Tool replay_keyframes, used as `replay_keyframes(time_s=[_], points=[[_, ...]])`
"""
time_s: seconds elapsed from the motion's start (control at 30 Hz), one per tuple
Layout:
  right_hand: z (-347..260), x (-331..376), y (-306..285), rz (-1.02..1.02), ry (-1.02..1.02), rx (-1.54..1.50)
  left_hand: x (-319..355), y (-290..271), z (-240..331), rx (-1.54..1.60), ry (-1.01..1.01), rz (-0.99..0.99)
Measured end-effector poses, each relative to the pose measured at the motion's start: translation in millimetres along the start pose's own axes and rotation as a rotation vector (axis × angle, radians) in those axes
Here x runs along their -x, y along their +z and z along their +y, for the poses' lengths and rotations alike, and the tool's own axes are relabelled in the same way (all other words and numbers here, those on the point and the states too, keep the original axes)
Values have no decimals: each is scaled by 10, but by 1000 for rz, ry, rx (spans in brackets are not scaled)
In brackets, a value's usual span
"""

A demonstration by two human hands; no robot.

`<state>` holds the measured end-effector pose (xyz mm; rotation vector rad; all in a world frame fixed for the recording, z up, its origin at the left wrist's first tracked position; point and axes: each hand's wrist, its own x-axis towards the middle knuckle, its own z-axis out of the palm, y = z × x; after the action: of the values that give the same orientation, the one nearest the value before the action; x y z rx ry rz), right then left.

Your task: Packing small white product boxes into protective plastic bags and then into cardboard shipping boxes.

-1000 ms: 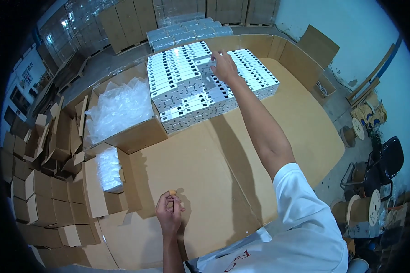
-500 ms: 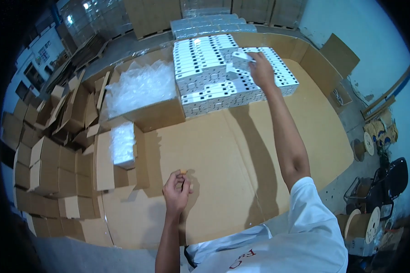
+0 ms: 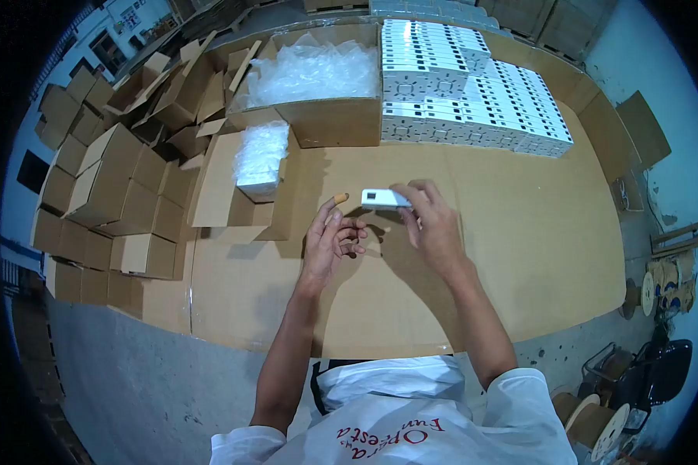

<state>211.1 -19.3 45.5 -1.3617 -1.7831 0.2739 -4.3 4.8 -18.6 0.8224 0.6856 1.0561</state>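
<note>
Right hand grips one slim white box; left hand open beside it

Right hand (image 3: pixel 436 229) pinches the slim white box (image 3: pixel 381 199) by its right end, between thumb and fingers, so that the rest of its length juts out to the left. Left hand (image 3: pixel 329 246) is loosely spread with fingers half curled, and nothing shows in its grasp. Its index finger, wearing an orange finger cover (image 3: pixel 340 198), reaches near the box's left end without touching it. The box is over the middle of the tan cardboard surface (image 3: pixel 539 248), apparently held above it.

As I judge it, this end grip suits so small a piece but leaves the left end able to dip. Left fingers would best come in from the left and slightly below, supporting that end before the right grip loosens. Light, even pressure should do, keeping fingertips off the dark square near the left end. Since the covered fingertip may feel less, the bare left thumb is the safer guide to contact.

To the left, the small open carton (image 3: pixel 219 182) has a flap near the left hand, so a sideways swing could catch it. Far right, the stacked white boxes (image 3: pixel 424 82) sit packed closely, well apart from both hands.
</note>
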Motion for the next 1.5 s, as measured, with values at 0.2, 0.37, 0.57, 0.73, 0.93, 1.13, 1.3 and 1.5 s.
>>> replay_keyframes(time_s=[0.2,0.37,0.57,0.73,0.93,1.13,1.3,1.5], points=[[-78,116,101,-44,19,-197,-68,8,86,2,10,1],[123,108,50,-58,-31,-196,-285,184,129,-98,3,92],[476,-14,301,109,5,-325,-456,186,30,-267,190,91],[729,17,432,60,279,-511,-544,131,-74,-368,269,48],[688,31,478,-9,298,-421,-499,31,-55,-455,197,39],[656,-32,569,8,332,-489,-535,22,-3,-502,306,77],[454,-63,516,-15,348,-372,-519,132,371,-564,576,195],[330,-218,453,-2,376,-439,-1149,570,1548,-915,662,244]])
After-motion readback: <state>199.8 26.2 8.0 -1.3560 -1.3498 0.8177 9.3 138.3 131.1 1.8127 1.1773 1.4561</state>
